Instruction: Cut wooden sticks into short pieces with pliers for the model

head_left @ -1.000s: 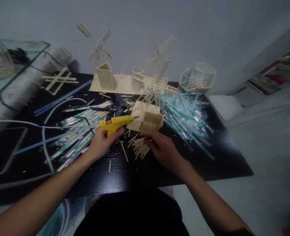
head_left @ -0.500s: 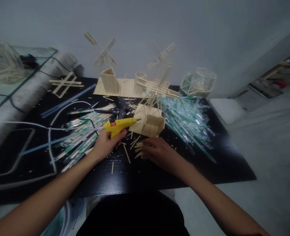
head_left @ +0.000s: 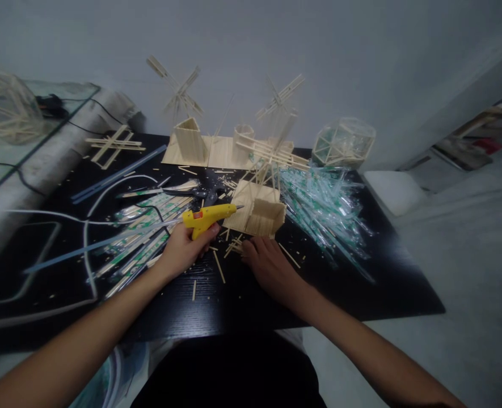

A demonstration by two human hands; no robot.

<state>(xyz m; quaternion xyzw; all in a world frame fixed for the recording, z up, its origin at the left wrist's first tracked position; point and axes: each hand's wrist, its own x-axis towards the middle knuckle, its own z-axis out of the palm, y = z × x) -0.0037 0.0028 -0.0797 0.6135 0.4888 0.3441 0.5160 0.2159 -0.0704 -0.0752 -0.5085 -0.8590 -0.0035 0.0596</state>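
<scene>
My left hand [head_left: 183, 248] is closed round the handle of a yellow glue gun [head_left: 210, 217], its nozzle pointing right. Just past the nozzle is a small wooden box with an open top [head_left: 268, 216], fixed on a thin wooden base [head_left: 241, 205]. In front of that box, my right hand [head_left: 268, 263] lies low on the table, palm down, fingers bent together over short wooden sticks [head_left: 235, 245]. Some stick ends show by its fingertips; the rest under the palm is hidden. A stick frame [head_left: 270, 156] rises behind the box.
Wrapped stick bundles [head_left: 323, 209] lie right, and more packets [head_left: 144, 238] left under a white cable [head_left: 87, 249]. Black-handled pliers [head_left: 208, 194] rest behind the glue gun. Windmill-like models [head_left: 189, 139] and a many-sided stick frame [head_left: 344, 141] stand along the wall. Offcuts litter the black table [head_left: 361, 300].
My right hand has shifted slightly left and its fingers have drawn in over the short sticks, which now show less. The glue gun has stayed almost still in my left hand.
</scene>
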